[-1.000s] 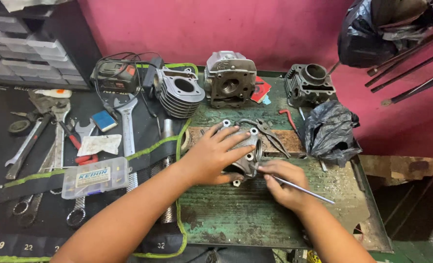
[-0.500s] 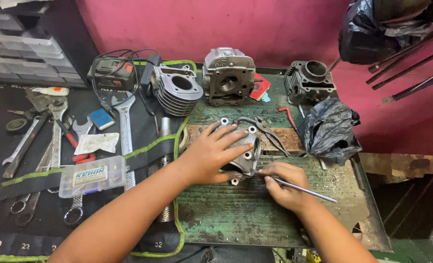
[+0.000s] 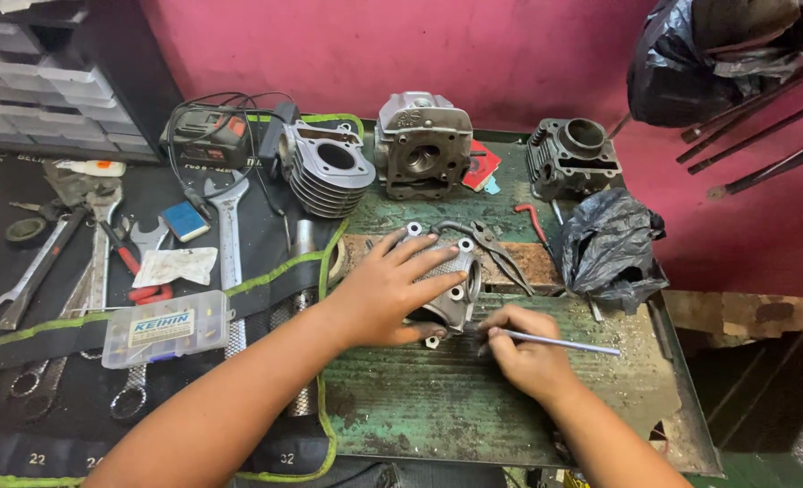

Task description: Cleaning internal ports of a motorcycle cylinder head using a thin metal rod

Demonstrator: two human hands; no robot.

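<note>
Clear rect. plastic box (image 3: pixel 165 327) w/ white-blue label, left on dark mat. Black plastic bag (image 3: pixel 607 248) at right of surface.

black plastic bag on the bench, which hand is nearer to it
Right. The right hand, holding a thin metal rod, sits just below-left of the black plastic bag. The left hand rests on the cylinder head, farther left.

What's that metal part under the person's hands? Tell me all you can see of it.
The cylinder head is a grey, cast-looking metal engine part with round bolt holes at its corners. It lies on the worn green bench. The left hand lies spread over it, pressing down. The right hand holds a thin rod whose tip reaches its lower edge.
</note>
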